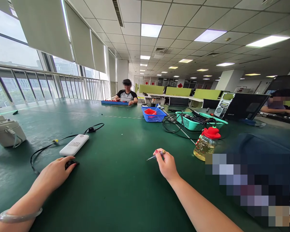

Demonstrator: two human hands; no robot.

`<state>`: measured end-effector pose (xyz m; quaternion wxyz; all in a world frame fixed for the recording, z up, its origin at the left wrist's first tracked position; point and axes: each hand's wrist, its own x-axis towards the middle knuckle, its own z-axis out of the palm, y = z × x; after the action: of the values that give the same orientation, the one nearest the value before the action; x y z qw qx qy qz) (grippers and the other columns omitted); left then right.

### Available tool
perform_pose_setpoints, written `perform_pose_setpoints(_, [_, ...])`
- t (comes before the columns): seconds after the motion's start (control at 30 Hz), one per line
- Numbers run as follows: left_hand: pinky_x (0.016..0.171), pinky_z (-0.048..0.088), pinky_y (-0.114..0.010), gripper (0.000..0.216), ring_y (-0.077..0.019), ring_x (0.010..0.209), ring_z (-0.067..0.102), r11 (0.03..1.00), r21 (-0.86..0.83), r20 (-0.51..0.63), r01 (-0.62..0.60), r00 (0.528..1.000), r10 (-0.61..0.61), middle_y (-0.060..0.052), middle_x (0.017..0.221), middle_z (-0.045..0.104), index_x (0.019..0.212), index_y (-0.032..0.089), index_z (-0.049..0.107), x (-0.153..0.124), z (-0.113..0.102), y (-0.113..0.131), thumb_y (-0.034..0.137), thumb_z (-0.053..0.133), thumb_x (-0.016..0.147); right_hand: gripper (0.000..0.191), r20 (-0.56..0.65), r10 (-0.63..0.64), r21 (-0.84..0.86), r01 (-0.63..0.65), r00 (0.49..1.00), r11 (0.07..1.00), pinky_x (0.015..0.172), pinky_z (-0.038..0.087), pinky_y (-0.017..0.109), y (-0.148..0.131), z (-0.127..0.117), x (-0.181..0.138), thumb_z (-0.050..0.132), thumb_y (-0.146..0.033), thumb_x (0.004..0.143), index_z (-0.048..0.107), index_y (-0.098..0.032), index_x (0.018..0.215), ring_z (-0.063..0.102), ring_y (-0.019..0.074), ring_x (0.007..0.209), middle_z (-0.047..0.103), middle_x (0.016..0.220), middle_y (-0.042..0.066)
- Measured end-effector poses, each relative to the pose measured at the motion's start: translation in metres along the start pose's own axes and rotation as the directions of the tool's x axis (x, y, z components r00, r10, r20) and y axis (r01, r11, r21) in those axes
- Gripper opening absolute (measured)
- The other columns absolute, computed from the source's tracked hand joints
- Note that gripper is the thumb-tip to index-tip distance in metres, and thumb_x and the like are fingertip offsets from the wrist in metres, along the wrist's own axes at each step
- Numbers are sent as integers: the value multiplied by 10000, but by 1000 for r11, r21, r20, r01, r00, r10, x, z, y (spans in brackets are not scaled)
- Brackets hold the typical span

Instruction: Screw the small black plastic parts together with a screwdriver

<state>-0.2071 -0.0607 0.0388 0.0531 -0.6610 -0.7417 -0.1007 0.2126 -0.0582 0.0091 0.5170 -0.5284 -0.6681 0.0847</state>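
My left hand (55, 170) is at the left, its thumb and fingers closed around a small black object (72, 163). Most of that object is under my fingers, so its kind does not show. Farther right, my right hand (167, 165) grips a small screwdriver (151, 158) with a clear, yellowish handle. Its thin metal tip points left, just over the green tabletop (120, 193). Just beyond my left hand lies a white rectangular device (74, 145), with a black cable (44, 148) beside it.
A beige container (8, 132) stands at far left. Rightward are a blue basket (153, 116), a green basket (192, 124) of tangled cables, a red-lidded bottle (204, 146) and a monitor (244, 106). One person (127, 95) sits at the far end, another at the right. Dark cloth (268, 151) lies nearby.
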Motion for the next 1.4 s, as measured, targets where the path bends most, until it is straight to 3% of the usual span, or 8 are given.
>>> perform_pose_setpoints(0.37, [794,486,-336,461,-266,986,665,1000,26,41,-7,999,6,-102,1146,696,1162,198,624,-1,-4,2,451,313,934,422,8,6,2,-6,1000,1000,567,418,261,-3,-1,0,380,-488,947,615,-210,733,557,173,580,577,575,9])
perform_pose_setpoints(0.67, [844,495,-377,442,-277,1000,656,1000,-6,5,-7,1000,7,-96,1161,691,1141,209,624,0,-3,3,447,322,922,417,2,1,13,-1,1000,1000,557,421,261,-2,0,-1,381,-485,950,615,-214,735,558,173,575,588,583,9])
perform_pose_setpoints(0.73, [898,483,-389,414,-272,1024,645,997,-47,-16,-59,998,59,-75,1165,692,1137,226,629,-1,-4,10,434,353,908,419,3,-7,16,7,1000,1000,565,429,263,-2,0,-1,381,-485,951,617,-215,735,569,176,590,597,592,13])
perform_pose_setpoints(0.87, [984,460,-371,437,-268,1076,629,927,-209,39,-311,945,325,-71,1207,678,1170,236,652,-9,-8,45,466,480,840,424,15,-32,4,32,999,999,628,457,274,-5,0,-1,380,-478,953,619,-215,722,599,186,649,630,629,24])
perform_pose_setpoints(1.07, [998,457,-342,333,-223,1128,599,763,-361,100,-536,791,603,-27,1249,650,1198,294,626,-20,-10,139,325,535,880,387,20,-85,-6,85,996,996,666,465,287,-6,-1,-2,409,-446,939,613,-219,702,606,189,693,667,702,36])
perform_pose_setpoints(1.23, [992,455,-381,368,-251,1132,590,706,-350,53,-616,739,671,-90,1216,650,1245,222,584,0,5,206,232,557,878,320,-32,-161,-20,161,986,987,694,473,305,-14,-5,-3,477,-416,916,589,-232,679,603,192,709,650,686,30])
perform_pose_setpoints(1.4, [977,461,-391,357,-260,1103,598,663,-369,12,-652,709,705,-96,1175,663,1225,195,587,8,26,233,199,578,869,255,-70,-246,-36,244,967,969,723,475,338,-23,-9,-6,427,-335,929,582,-239,749,591,202,711,644,714,41])
